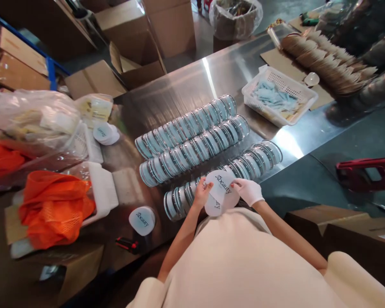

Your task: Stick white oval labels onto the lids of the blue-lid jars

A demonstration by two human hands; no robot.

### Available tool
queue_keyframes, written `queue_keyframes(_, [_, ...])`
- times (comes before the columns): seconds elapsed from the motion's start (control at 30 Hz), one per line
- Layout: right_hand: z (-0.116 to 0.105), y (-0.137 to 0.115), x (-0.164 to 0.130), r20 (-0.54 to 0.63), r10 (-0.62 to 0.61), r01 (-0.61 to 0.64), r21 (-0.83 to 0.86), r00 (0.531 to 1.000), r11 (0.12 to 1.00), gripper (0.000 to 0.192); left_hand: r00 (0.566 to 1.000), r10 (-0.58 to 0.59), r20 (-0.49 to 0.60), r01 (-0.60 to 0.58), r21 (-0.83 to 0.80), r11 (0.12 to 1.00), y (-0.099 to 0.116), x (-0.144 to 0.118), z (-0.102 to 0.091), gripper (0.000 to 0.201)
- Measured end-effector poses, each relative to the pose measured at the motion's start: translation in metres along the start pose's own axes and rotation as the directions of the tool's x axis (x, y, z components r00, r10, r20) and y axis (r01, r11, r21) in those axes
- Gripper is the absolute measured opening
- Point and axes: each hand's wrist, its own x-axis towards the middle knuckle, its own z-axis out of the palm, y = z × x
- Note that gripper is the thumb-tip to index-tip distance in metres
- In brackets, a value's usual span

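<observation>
Both hands' fingers (204,185) pinch 2 round printed discs (223,188) between them.

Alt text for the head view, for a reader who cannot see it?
Two hands, bare left hand and white-gloved right hand, hold round printed labels over three rows of clear-lidded round tins on a steel table. A white basket sits beyond.

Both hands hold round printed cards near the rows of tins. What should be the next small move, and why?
Probably peel the top card off the card below: the left hand and gloved right hand pinch opposite edges, and the two cards overlap, above the nearest row of tins.
</observation>
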Motion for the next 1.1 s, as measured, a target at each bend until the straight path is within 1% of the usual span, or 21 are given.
queue_keyframes(0.1, [0.005, 0.027, 0.005, -0.081, 0.007, -0.003, 0.046, 0.997, 0.999, 0.030, 0.996, 0.022, 0.091, -0.028, 0.064, 0.998, -0.002, -0.015, 0.007, 0.058])
queue_keyframes(0.17, [0.012, 0.043, 0.011, -0.050, -0.022, 0.030, 0.175, 0.999, 0.984, 0.029, 0.990, 0.039, 0.132, -0.051, 0.092, 0.994, 0.000, -0.021, 0.011, 0.063])
queue_keyframes(0.2, [0.017, 0.050, 0.014, -0.020, -0.036, 0.040, 0.266, 0.999, 0.963, 0.028, 0.989, 0.048, 0.142, -0.062, 0.096, 0.993, 0.002, -0.022, 0.012, 0.065])
queue_keyframes(0.27, [0.028, 0.058, 0.020, 0.019, -0.032, 0.020, 0.445, 0.999, 0.895, 0.028, 0.988, 0.055, 0.144, -0.070, 0.099, 0.993, 0.005, -0.025, 0.014, 0.064])
queue_keyframes(0.33, [0.037, 0.061, 0.023, 0.034, 0.014, -0.030, 0.549, 0.999, 0.835, 0.032, 0.991, 0.049, 0.123, -0.062, 0.111, 0.992, 0.008, -0.027, 0.014, 0.061])
queue_keyframes(0.4, [0.043, 0.060, 0.024, 0.061, 0.058, -0.083, 0.592, 0.996, 0.802, 0.037, 0.994, 0.031, 0.102, -0.044, 0.120, 0.992, 0.008, -0.032, 0.013, 0.057])
queue_keyframes(0.47, [0.046, 0.059, 0.023, 0.111, 0.074, -0.127, 0.614, 0.991, 0.779, 0.036, 0.996, 0.004, 0.089, -0.014, 0.120, 0.993, 0.007, -0.038, 0.012, 0.056])
queue_keyframes(0.53, [0.049, 0.056, 0.020, 0.156, 0.073, -0.157, 0.637, 0.985, 0.755, 0.031, 0.997, -0.018, 0.075, 0.010, 0.110, 0.994, 0.006, -0.042, 0.013, 0.060])
queue_keyframes(0.6, [0.052, 0.053, 0.017, 0.203, 0.072, -0.191, 0.666, 0.977, 0.721, 0.028, 0.999, -0.012, 0.053, 0.006, 0.106, 0.994, 0.006, -0.045, 0.014, 0.066])
queue_keyframes(0.7, [0.055, 0.052, 0.015, 0.294, 0.034, -0.246, 0.726, 0.955, 0.642, 0.030, 1.000, 0.008, 0.024, -0.010, 0.083, 0.997, 0.007, -0.047, 0.017, 0.076])
queue_keyframes(0.73, [0.054, 0.054, 0.016, 0.301, 0.029, -0.252, 0.738, 0.953, 0.626, 0.032, 1.000, 0.006, 0.023, -0.008, 0.070, 0.998, 0.007, -0.049, 0.017, 0.078])
queue_keyframes(0.77, [0.052, 0.057, 0.017, 0.277, 0.039, -0.239, 0.739, 0.960, 0.629, 0.034, 1.000, 0.003, 0.019, -0.004, 0.053, 0.999, 0.007, -0.052, 0.017, 0.080])
queue_keyframes(0.8, [0.048, 0.062, 0.018, 0.215, 0.061, -0.202, 0.728, 0.975, 0.655, 0.036, 1.000, -0.001, 0.007, 0.000, 0.032, 0.999, 0.005, -0.056, 0.016, 0.083])
queue_keyframes(0.83, [0.042, 0.067, 0.019, 0.110, 0.091, -0.142, 0.700, 0.990, 0.700, 0.038, 1.000, -0.007, -0.016, 0.007, 0.006, 1.000, 0.002, -0.060, 0.014, 0.086])
queue_keyframes(0.87, [0.035, 0.074, 0.020, -0.022, 0.108, -0.068, 0.648, 0.994, 0.759, 0.041, 0.998, -0.014, -0.056, 0.012, -0.026, 1.000, -0.002, -0.066, 0.011, 0.088])
queue_keyframes(0.9, [0.027, 0.079, 0.020, -0.153, 0.097, 0.008, 0.571, 0.983, 0.821, 0.042, 0.993, -0.021, -0.112, 0.015, -0.059, 0.998, -0.006, -0.072, 0.007, 0.089])
queue_keyframes(0.93, [0.020, 0.084, 0.019, -0.260, 0.053, 0.080, 0.475, 0.964, 0.877, 0.043, 0.983, -0.029, -0.182, 0.013, -0.087, 0.996, -0.012, -0.078, 0.003, 0.087])
queue_keyframes(0.97, [0.012, 0.087, 0.017, -0.330, -0.014, 0.142, 0.369, 0.944, 0.919, 0.043, 0.966, -0.037, -0.255, 0.010, -0.107, 0.994, -0.017, -0.084, -0.001, 0.082])
queue_keyframes(1.0, [0.006, 0.087, 0.015, -0.369, -0.087, 0.194, 0.264, 0.925, 0.945, 0.042, 0.945, -0.042, -0.324, 0.004, -0.118, 0.993, -0.022, -0.089, -0.006, 0.075])
queue_keyframes(1.03, [0.000, 0.086, 0.011, -0.383, -0.161, 0.239, 0.167, 0.910, 0.956, 0.040, 0.921, -0.042, -0.386, -0.005, -0.121, 0.993, -0.026, -0.092, -0.011, 0.068])
queue_keyframes(1.1, [-0.009, 0.077, 0.003, -0.385, -0.280, 0.309, 0.016, 0.880, 0.951, 0.038, 0.882, -0.027, -0.471, -0.030, -0.113, 0.993, -0.030, -0.095, -0.022, 0.058])
